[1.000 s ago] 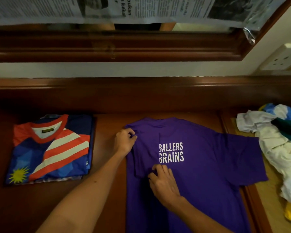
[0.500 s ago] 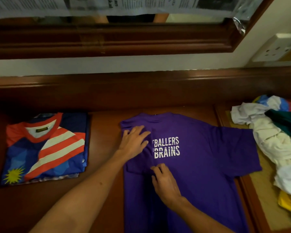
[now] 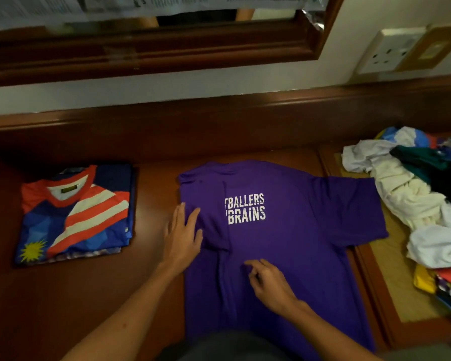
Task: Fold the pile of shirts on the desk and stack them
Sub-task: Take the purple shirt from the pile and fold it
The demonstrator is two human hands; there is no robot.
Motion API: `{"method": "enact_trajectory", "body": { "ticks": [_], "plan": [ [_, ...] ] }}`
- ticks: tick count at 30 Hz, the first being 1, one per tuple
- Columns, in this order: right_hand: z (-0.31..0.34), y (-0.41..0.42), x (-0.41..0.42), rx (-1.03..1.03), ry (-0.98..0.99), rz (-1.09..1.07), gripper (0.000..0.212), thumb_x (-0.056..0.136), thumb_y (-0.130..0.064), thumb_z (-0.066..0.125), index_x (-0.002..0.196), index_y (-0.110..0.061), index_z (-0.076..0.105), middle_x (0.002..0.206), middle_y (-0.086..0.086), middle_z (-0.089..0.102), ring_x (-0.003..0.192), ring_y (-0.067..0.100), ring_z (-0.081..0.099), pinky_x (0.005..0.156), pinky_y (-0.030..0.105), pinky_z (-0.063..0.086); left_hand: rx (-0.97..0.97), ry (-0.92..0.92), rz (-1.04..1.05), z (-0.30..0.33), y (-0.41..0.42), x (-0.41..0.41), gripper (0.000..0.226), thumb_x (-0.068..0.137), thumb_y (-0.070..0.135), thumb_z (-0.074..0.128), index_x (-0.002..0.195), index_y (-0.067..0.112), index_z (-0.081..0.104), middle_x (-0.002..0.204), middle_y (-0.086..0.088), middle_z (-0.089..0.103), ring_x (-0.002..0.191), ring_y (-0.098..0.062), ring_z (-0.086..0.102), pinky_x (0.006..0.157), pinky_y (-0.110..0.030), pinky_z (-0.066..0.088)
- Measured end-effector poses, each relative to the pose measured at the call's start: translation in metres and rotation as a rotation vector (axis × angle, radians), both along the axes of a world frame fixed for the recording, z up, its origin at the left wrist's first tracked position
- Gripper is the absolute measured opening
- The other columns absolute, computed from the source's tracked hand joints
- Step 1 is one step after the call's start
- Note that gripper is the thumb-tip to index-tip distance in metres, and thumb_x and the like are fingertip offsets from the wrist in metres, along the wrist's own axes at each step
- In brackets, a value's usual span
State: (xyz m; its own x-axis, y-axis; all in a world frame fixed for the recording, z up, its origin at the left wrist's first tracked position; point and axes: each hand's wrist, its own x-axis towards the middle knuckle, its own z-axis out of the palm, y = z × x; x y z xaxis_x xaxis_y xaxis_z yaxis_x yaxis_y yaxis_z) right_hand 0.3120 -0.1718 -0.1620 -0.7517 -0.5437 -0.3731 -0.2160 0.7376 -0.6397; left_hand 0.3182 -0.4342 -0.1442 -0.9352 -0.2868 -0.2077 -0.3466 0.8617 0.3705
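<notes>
Purple cotton is filling the middle of the head view: a purple T-shirt (image 3: 284,243) is lying flat on the dark wooden desk (image 3: 154,183), white lettering facing up, its left sleeve already folded inward over the body while its right sleeve is spreading out to the right. The left hand (image 3: 182,234) is lying flat, fingers straight, pressing on the folded left edge. The right hand (image 3: 267,281) is resting nearer on the shirt's middle, fingers curled and seemingly pinching a small bit of cloth. At far left, a folded red, white and blue jersey (image 3: 76,214) is sitting apart as the start of the stack. At right, the unfolded pile of shirts (image 3: 414,199) is waiting in a heap on a tan mat (image 3: 391,282).

To my eye, the sleeve fold is being flattened. Doing it well probably means smoothing the crease straight from collar to hem, then matching it on the right side so the width suits the jersey.
</notes>
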Motion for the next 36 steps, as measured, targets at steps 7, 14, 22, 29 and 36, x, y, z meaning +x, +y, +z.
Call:
{"method": "enact_trajectory", "body": {
  "ticks": [7,14,22,29,36],
  "plan": [
    [0.009,0.061,0.079,0.047,-0.03,0.059,0.028,0.09,-0.013,0.053,0.114,-0.02,0.067,0.092,-0.008,0.056,0.086,0.012,0.058,0.077,0.023,0.043,0.202,-0.106,0.453,-0.007,0.051,0.176,0.012,0.092,0.024,0.061,0.084,0.021,0.068,0.084,-0.006,0.072,0.082,-0.029,0.068,0.068,-0.034,0.05],
    [0.013,0.081,0.15,0.254,0.095,0.16,0.031,0.092,-0.023,0.053,0.121,-0.015,0.06,0.127,0.0,0.046,0.116,0.022,0.048,0.092,0.034,0.047,0.172,-0.344,0.368,-0.005,0.1,0.246,0.041,0.083,0.063,0.061,0.072,0.024,0.056,0.079,0.002,0.065,0.08,-0.02,0.063,0.064,-0.03,0.042],
    [0.026,0.068,0.177,0.413,0.09,0.137,0.052,0.088,-0.026,0.057,0.136,-0.011,0.045,0.15,0.004,0.026,0.136,0.025,0.033,0.104,0.042,0.043,0.6,-0.134,0.472,-0.005,0.096,0.248,0.033,0.089,0.027,0.068,0.068,0.016,0.045,0.064,0.0,0.048,0.062,-0.016,0.044,0.058,-0.031,0.033],
    [0.03,0.066,0.182,0.435,0.081,0.139,0.056,0.086,-0.023,0.058,0.138,-0.008,0.042,0.153,0.006,0.021,0.139,0.028,0.029,0.107,0.043,0.039,0.542,-0.134,0.508,-0.002,0.089,0.256,0.041,0.067,0.015,0.087,0.074,0.021,0.047,0.066,0.001,0.053,0.064,-0.018,0.051,0.065,-0.036,0.045],
    [0.03,0.067,0.186,0.478,0.056,0.161,0.07,0.088,-0.026,0.059,0.149,-0.01,0.028,0.16,0.003,0.01,0.145,0.026,0.018,0.11,0.046,0.037,0.498,-0.177,0.494,0.003,0.092,0.256,0.034,0.081,0.006,0.071,0.111,0.013,0.058,0.078,0.004,0.055,0.083,-0.019,0.06,0.073,-0.029,0.047]
  ]
}}
